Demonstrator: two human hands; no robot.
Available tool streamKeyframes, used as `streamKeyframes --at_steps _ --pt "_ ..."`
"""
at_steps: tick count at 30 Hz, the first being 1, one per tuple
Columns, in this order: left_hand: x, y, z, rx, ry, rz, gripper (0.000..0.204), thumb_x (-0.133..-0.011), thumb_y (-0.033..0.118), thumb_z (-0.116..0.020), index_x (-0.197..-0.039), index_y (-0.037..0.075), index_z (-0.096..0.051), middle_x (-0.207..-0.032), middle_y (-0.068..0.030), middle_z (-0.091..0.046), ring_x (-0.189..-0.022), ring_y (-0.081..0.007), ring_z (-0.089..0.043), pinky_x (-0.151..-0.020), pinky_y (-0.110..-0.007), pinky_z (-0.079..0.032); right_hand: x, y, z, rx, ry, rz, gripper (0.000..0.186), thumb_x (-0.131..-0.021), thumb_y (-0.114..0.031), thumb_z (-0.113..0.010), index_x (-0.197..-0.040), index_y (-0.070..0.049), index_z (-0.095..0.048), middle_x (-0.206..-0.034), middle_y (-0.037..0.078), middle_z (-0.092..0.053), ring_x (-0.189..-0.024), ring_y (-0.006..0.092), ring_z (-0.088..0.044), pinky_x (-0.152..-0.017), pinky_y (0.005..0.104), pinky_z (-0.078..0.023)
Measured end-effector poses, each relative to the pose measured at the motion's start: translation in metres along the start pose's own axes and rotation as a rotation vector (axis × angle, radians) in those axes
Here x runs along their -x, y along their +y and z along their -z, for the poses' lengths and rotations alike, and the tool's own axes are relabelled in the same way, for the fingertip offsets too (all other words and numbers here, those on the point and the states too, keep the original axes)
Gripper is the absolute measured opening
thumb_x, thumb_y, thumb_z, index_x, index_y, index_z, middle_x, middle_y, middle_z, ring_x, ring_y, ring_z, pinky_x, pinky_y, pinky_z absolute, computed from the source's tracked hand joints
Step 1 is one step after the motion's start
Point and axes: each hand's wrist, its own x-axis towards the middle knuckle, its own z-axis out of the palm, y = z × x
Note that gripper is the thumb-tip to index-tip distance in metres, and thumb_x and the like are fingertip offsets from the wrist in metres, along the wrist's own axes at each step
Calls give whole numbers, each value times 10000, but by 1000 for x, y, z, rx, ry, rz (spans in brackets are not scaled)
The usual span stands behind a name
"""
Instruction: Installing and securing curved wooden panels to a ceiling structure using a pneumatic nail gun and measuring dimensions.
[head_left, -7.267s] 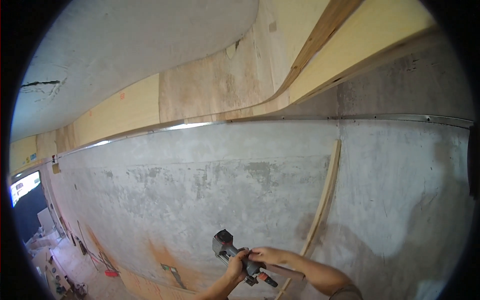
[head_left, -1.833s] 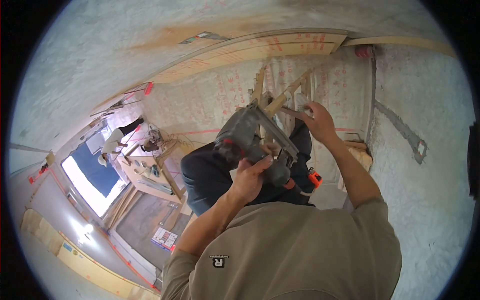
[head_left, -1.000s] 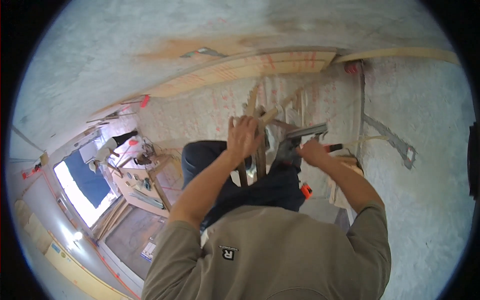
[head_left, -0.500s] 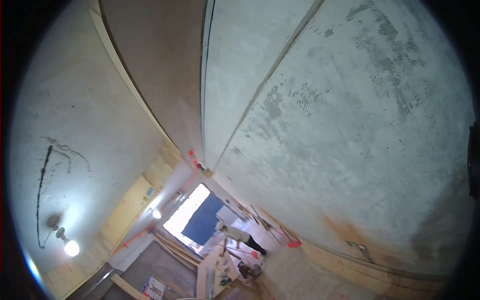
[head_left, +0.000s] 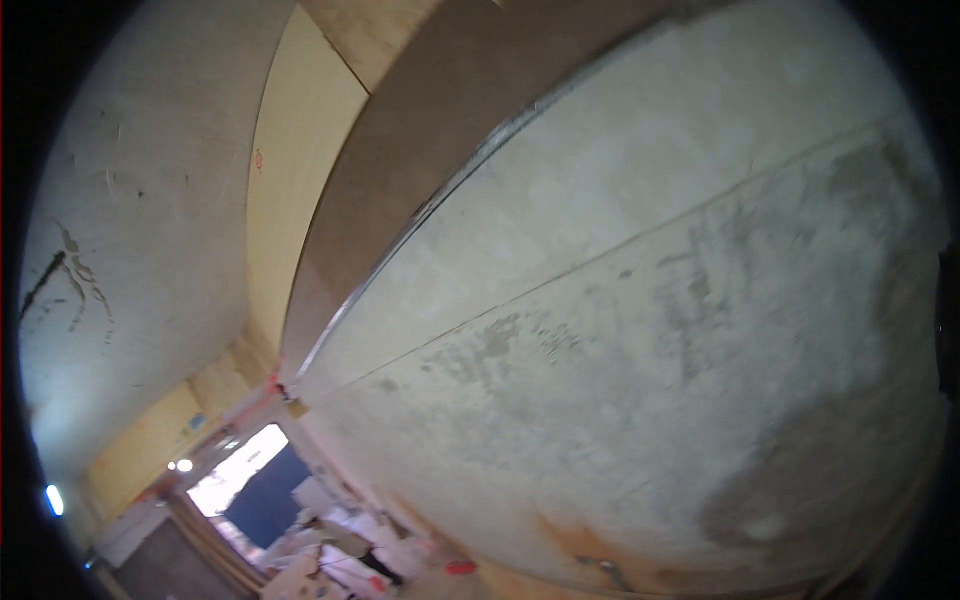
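1. At the far left a lamp (head_left: 54,499) glows white, below a grey ceiling (head_left: 140,230) that carries a dark, jagged crack (head_left: 42,285).
2. Next, a pale yellow panel (head_left: 295,150) with a small red mark curves along the ceiling's right edge; farther off and lower, a second yellow panel (head_left: 143,450) runs toward the far end of the room.
3. At that far end, on the left, I see a bright opening (head_left: 235,475) partly covered by a dark blue sheet (head_left: 268,502).
4. Just right of the sheet, a co-worker (head_left: 345,541) in a pale top and dark trousers bends forward beside a pale worktable (head_left: 298,580); what their hands do is too blurred to tell.
5. In the middle, a brown strip (head_left: 400,150) sweeps overhead, edged by a thin metal rail (head_left: 460,185); a red object (head_left: 460,567) lies on the floor below.
6. To the right, a patchy grey wall (head_left: 600,350) fills the view, with an orange stain (head_left: 560,535) low down and a broad shadow (head_left: 830,490) at the near right.
7. The wearer's left hand and right hand are out of sight, so I cannot tell whether either is apart, together or clamped on anything; the power tool is out of sight too, its place unknown to me.
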Motion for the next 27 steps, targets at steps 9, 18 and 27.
streamKeyframes --at_steps 9,18,27 --pt "-421 78 426 -718 815 -450 609 -736 114 -828 -1281 46 -566 -1351 -182 -544 -1286 -413 -456 -1088 -525 -329 26 108 190 -59 -400 -230 210 -998 -221 -555 -997 -34 -651 -749 71 -540 -577 203 -461 -547 360 -406" --pt "-540 235 561 -1055 826 -751 378 -793 209 -786 -1132 119 -647 -1096 -39 -647 -1006 -268 -606 -863 -418 -445 17 99 256 -386 -623 -469 228 -1008 -231 -544 -991 -33 -656 -743 66 -549 -571 200 -467 -548 355 -409" --pt "-538 241 568 -1063 794 -806 387 -719 193 -807 -1070 113 -664 -1062 -25 -654 -945 -251 -629 -808 -386 -487 -19 111 230 -716 -721 -679 247 -1017 -240 -533 -985 -31 -660 -737 62 -557 -565 196 -473 -549 350 -411"
